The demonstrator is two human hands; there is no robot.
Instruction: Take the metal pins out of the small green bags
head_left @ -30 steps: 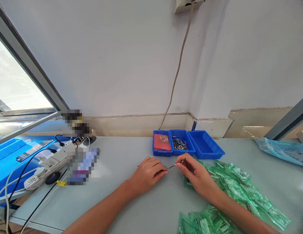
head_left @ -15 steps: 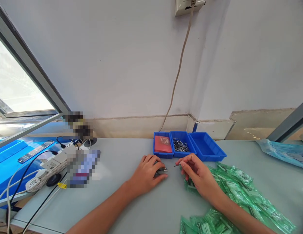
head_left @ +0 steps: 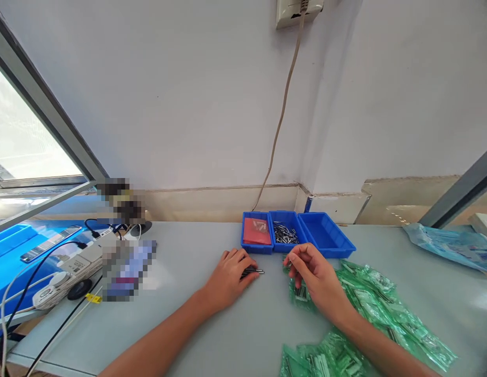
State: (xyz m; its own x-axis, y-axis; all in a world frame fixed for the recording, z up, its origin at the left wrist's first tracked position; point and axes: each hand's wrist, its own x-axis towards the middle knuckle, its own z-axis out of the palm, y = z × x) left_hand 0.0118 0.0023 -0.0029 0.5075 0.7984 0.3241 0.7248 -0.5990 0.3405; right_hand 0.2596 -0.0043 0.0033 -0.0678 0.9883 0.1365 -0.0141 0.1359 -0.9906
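My left hand rests on the grey table, fingers curled round several thin metal pins. Dark and silvery ends of these pins stick out between thumb and forefinger. To its right, my right hand is closed in a pinch, its fingertips above a small green plastic packet. Whatever sits in that pinch is hidden. Just behind the hands stand a blue tray with a red sheet, a blue tray of short metal pins and a blue tray with no contents visible.
Green plastic bags of metal parts cover the right side, with another green bag in front. A blue plastic bag lies far right. At left are a power strip and cables. A wall bounds the table.
A thin pin showed at my right fingertips before; now it is out of sight. The pins in my left hand show less spread. The whole view has shifted slightly.
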